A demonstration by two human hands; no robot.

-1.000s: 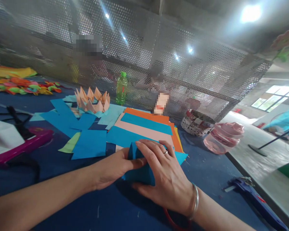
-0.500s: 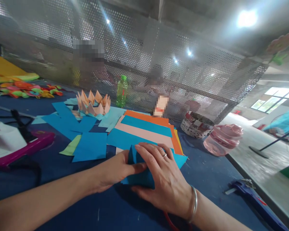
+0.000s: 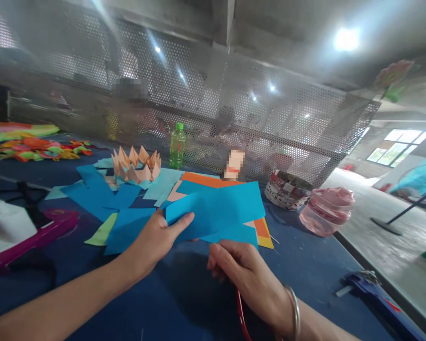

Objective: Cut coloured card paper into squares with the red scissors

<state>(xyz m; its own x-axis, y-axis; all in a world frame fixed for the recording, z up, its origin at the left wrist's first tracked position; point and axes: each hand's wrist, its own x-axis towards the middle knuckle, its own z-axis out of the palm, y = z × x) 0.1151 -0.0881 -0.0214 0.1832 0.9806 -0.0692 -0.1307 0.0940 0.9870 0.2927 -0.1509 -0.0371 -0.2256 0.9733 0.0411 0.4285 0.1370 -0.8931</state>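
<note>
One blue strip (image 3: 223, 206) is pinched at its left end by the left hand (image 3: 159, 239), thumb on top, and reaches right over the paper stack (image 3: 264, 229). Fingers of the right hand (image 3: 250, 272) curl near the strip's near edge, just above a red loop (image 3: 240, 310); whether they grip anything, I cannot tell. A light, flat pinch should spare the paper a crease. With the right end unsupported, the strip may sag or twist, so steadying it there, or laying it on the table (image 3: 188, 303), would help keep the edges true.

Left hand (image 3: 159, 241) pinching, right hand (image 3: 246, 272) loosely curled
</note>
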